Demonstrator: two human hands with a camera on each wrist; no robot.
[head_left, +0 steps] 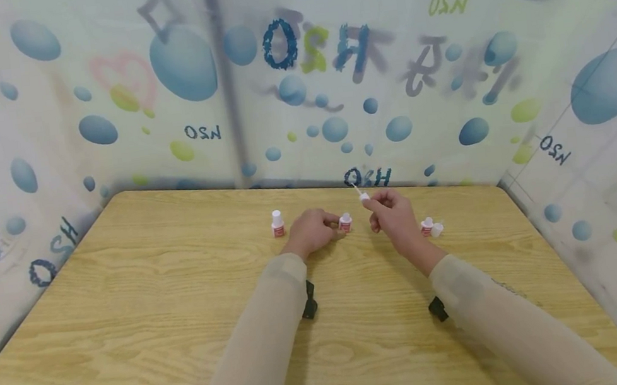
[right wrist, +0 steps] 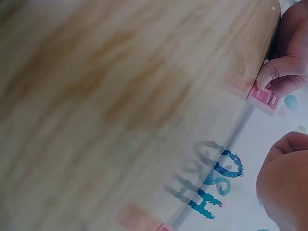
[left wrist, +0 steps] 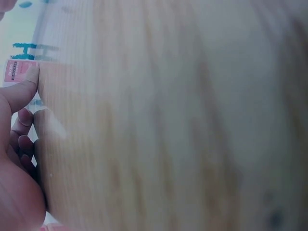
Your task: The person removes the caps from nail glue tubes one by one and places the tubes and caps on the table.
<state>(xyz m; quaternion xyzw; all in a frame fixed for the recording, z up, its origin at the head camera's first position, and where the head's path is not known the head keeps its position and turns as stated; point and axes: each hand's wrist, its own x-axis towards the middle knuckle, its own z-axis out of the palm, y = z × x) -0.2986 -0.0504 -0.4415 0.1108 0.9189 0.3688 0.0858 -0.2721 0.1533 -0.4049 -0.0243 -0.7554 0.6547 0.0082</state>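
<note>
Near the far edge of the table, my left hand [head_left: 313, 230] pinches a small white bottle with a red label [head_left: 345, 223] between thumb and finger. That bottle stands upright and its cap is off. To its right, my right hand [head_left: 394, 217] holds a white brush cap [head_left: 365, 197] in its fingertips, the thin applicator pointing up and left. In the right wrist view, the left thumb and finger press the labelled bottle [right wrist: 264, 98]; the brush cap is not visible there. The left wrist view shows the left hand [left wrist: 17, 110] beside the bottle [left wrist: 19, 70].
A second, capped bottle [head_left: 278, 224] stands left of my left hand. Beyond my right wrist is a third bottle [head_left: 427, 226] with a white cap [head_left: 438, 229] beside it. The wooden table [head_left: 179, 258] meets a patterned curtain [head_left: 255, 128] behind.
</note>
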